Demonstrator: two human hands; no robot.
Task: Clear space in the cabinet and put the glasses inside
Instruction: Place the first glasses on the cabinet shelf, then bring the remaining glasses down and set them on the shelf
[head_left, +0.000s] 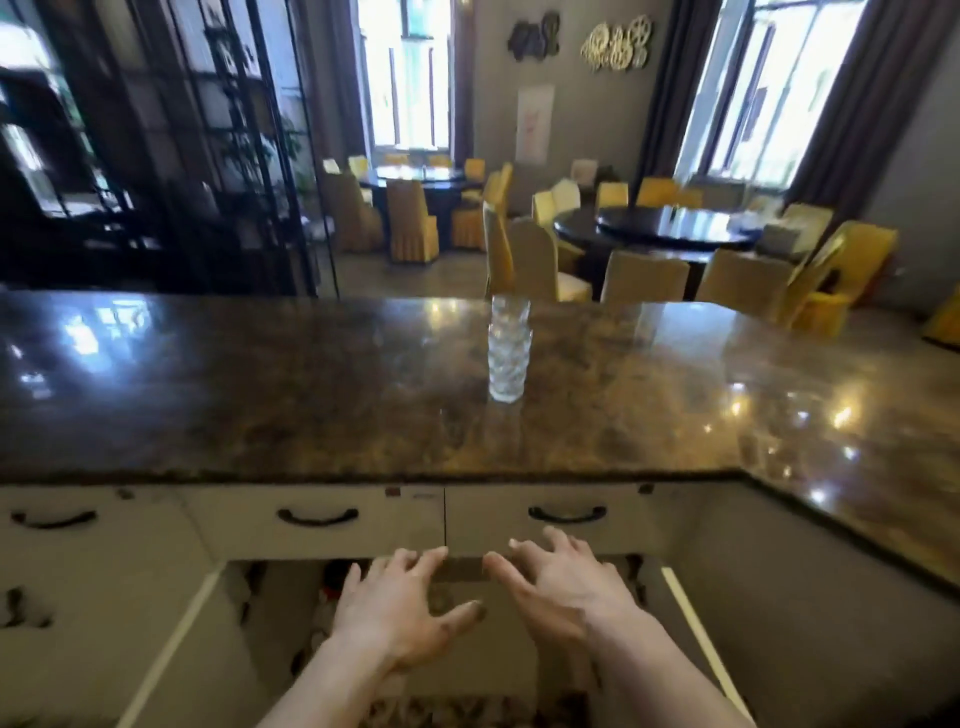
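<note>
Surface: a dark brown marbled stone table (311, 395), polished and strongly reflective, runs across the view and turns toward the camera at the right. One stack of clear cut-pattern glasses (509, 353) stands upright on it, slightly right of centre and toward the far edge, with nothing else near it.

Below the table edge: pale drawer fronts with dark curved handles (318, 516). Beneath them the cabinet (291, 582) stands open, both doors swung outward. Its contents are blurred; a dark and reddish item shows at the left, not identifiable.

Hands: the left hand (400, 608) and the right hand (556, 587) are both extended in front of the cabinet opening, fingers spread and slightly curled, gripping nothing. They are close together but apart, well below the glasses.

Room: a dining hall lies beyond the table. Round dark dining tables (670, 228) are ringed by chairs in yellow covers (535, 260). Tall windows with dark curtains light the back wall, which carries wall ornaments (618, 44). A dark metal-framed glass partition (156, 145) fills the left side.
</note>
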